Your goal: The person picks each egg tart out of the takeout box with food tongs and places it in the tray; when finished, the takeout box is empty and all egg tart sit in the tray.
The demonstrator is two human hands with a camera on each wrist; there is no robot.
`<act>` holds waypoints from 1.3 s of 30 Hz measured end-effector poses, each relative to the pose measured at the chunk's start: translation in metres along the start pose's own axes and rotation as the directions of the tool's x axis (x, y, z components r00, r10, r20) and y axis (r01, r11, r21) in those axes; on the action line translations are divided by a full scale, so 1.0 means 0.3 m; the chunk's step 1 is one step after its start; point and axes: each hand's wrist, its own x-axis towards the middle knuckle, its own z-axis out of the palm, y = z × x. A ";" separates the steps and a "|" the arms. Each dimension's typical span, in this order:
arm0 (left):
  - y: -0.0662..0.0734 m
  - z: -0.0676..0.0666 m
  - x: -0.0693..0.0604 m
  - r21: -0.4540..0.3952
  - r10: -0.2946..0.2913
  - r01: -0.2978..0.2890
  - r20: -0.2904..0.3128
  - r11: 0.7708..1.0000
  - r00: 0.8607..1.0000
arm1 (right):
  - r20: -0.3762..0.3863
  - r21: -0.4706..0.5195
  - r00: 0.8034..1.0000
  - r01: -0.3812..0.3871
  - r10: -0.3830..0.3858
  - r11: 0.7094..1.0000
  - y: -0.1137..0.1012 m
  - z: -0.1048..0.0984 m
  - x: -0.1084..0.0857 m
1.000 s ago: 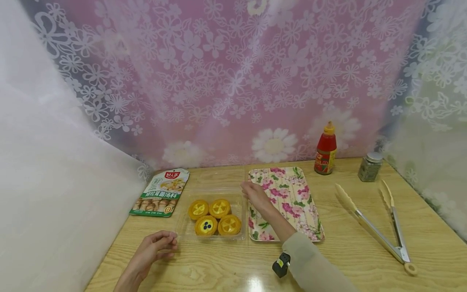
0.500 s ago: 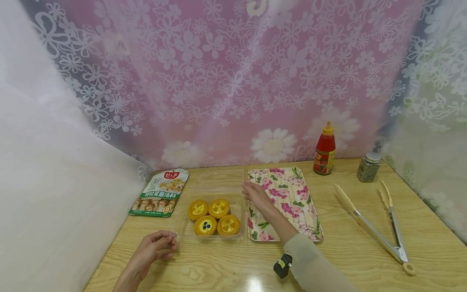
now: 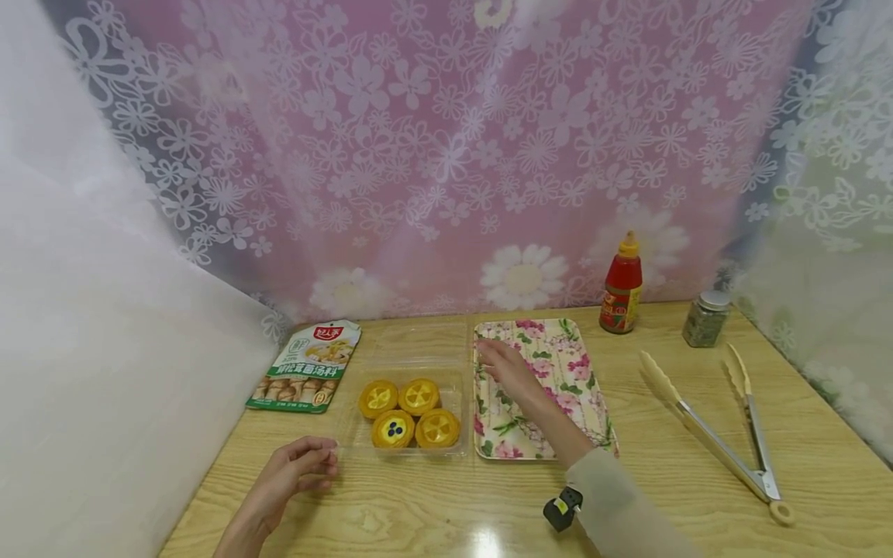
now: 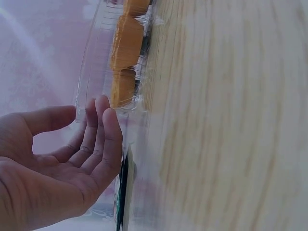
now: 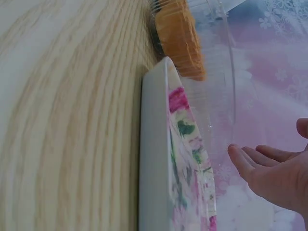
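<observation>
Several yellow tarts [image 3: 419, 397] sit in a clear plastic container [image 3: 455, 385] whose clear lid [image 3: 418, 341] lies folded back behind it. My left hand [image 3: 282, 480] is at the container's front left corner; in the left wrist view this hand [image 4: 72, 159] has its thumb and fingertips on either side of the clear rim [image 4: 82, 86], pinching it. My right hand [image 3: 512, 376] hovers over the left part of a flowered tray [image 3: 537, 418], holding nothing. The right wrist view shows that hand [image 5: 274, 168] with extended fingers, apart from the tray [image 5: 156, 144] and the container [image 5: 216, 72].
A green and white food pouch [image 3: 307, 368] lies at the back left. A red sauce bottle [image 3: 622, 287] and a small lidded jar [image 3: 706, 319] stand at the back right. Spread tongs [image 3: 725, 457] lie on the right of the wooden table [image 3: 418, 511], with a patterned curtain [image 3: 418, 155] behind.
My right hand has left the container's right edge and moved right over the tray, its fingers more spread. My left hand has stayed nearly in place.
</observation>
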 end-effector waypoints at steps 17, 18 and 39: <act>-0.010 0.001 0.011 -0.002 0.021 -0.021 -0.049 1.000 0.999 | 0.037 -0.301 0.979 0.203 -0.202 0.932 -0.044 -0.266 -0.174; -0.012 0.001 0.012 -0.002 0.024 -0.024 -0.050 1.000 0.998 | 0.033 -0.319 0.979 0.200 -0.200 0.926 -0.043 -0.288 -0.188; -0.005 -0.009 0.033 0.006 0.034 -0.034 -0.064 0.999 0.997 | -0.142 -0.578 0.986 -0.015 -0.083 0.816 0.057 -0.837 -0.498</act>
